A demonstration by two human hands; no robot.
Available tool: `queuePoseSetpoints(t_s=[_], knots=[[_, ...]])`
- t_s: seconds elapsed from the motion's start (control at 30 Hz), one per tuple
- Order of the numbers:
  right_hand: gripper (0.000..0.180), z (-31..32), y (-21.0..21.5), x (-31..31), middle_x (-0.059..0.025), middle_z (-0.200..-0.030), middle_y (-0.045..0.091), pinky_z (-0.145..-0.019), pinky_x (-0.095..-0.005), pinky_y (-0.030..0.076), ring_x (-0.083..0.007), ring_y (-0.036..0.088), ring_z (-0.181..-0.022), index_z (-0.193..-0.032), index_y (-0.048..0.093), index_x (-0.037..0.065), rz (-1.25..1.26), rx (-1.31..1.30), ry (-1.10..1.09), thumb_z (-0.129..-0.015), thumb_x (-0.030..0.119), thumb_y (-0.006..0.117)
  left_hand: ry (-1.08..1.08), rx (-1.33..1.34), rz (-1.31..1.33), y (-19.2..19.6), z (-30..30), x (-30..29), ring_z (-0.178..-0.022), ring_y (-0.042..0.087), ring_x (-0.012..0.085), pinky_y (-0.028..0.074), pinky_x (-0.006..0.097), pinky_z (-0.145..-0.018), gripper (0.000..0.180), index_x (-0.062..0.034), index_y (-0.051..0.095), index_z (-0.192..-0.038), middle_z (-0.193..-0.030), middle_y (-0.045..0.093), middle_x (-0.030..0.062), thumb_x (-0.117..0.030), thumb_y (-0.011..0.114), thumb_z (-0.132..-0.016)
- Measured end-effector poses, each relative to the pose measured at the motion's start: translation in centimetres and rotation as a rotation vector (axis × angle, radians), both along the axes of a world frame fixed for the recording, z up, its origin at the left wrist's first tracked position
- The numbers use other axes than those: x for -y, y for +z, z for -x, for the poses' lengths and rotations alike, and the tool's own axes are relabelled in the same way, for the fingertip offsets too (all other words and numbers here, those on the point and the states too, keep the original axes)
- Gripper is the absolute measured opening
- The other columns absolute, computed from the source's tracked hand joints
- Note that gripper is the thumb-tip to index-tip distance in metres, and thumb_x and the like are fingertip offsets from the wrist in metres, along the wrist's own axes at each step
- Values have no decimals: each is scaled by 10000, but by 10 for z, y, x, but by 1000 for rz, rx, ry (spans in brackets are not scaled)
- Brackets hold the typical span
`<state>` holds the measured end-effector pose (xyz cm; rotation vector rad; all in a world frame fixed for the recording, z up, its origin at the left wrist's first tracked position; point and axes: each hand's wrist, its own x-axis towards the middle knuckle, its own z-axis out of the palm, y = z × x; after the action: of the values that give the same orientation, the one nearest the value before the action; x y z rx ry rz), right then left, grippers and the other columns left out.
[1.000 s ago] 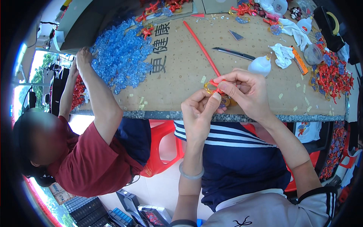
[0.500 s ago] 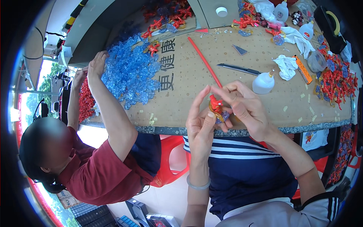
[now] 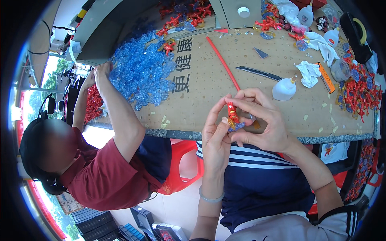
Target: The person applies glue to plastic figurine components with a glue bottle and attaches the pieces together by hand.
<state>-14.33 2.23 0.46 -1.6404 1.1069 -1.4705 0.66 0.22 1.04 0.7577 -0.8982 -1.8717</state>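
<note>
Seen from above, a person's two hands meet over the near edge of a brown pegboard table (image 3: 201,96). The left hand (image 3: 216,142) and right hand (image 3: 263,124) together pinch a small red and gold figurine (image 3: 232,115), fingers closed narrowly around it, with a blue piece at its base. It is held upright just above the table edge.

Just beyond the right hand stands a white glue bottle (image 3: 284,89) with an orange tip. A long red stick (image 3: 223,63) and a grey blade (image 3: 259,73) lie further back. An orange, flat, oblong package (image 3: 326,78) lies to the right, beside crumpled white tissue (image 3: 309,73). Dark printed characters (image 3: 183,64) mark the board.

To the left, a co-worker in a red shirt (image 3: 102,176) reaches into a heap of clear blue plastic pieces (image 3: 140,72). Red figurines (image 3: 360,92) pile at the far right.
</note>
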Motion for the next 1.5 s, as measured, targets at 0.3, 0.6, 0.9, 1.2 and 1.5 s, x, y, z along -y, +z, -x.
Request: queuePoseSetpoints(t_s=[0.3, 0.6, 0.9, 1.2, 1.5], knots=[[527, 1, -4, -1, -108, -975, 605, -729, -297, 484, -217, 616, -847, -1092, 637, -23, 37, -45, -112, -603, 58, 818, -158, -43, 222, -20, -9, 2, -717, 686, 297, 530, 262, -501, 703, 84, 276, -1385, -1006, 619, 329, -381, 547, -933], [538, 2, -9, 0, -127, -823, 620, -652, -317, 470, -233, 585, -748, -1029, 628, -73, 161, -55, -104, -576, 105, 857, -161, 36, 231, -22, -11, 2, -536, 658, 229, 519, 247, -463, 817, 126, 298, -1348, -963, 652, 299, -422, 640, -847], [524, 2, -4, -2, -115, -855, 621, -629, -298, 474, -223, 587, -758, -1040, 640, -61, 155, -40, -99, -583, 85, 851, -136, 51, 224, -19, -9, -1, -487, 637, 204, 526, 246, -478, 827, 128, 331, -1320, -944, 658, 292, -440, 670, -824], [514, 0, -5, -2, -109, -853, 617, -624, -291, 470, -220, 588, -769, -1048, 647, -46, 147, -12, -91, -568, 16, 821, -91, 81, 220, -16, -6, -2, -631, 691, 249, 517, 232, -455, 875, 115, 333, -1329, -923, 670, 267, -464, 704, -787], [492, 3, -5, -3, -110, -836, 614, -624, -294, 471, -229, 580, -750, -1011, 673, -38, 194, -48, -92, -529, -55, 767, -115, 106, 253, -14, -6, -4, -616, 685, 227, 523, 229, -494, 874, 82, 348, -1328, -919, 683, 238, -500, 703, -781]])
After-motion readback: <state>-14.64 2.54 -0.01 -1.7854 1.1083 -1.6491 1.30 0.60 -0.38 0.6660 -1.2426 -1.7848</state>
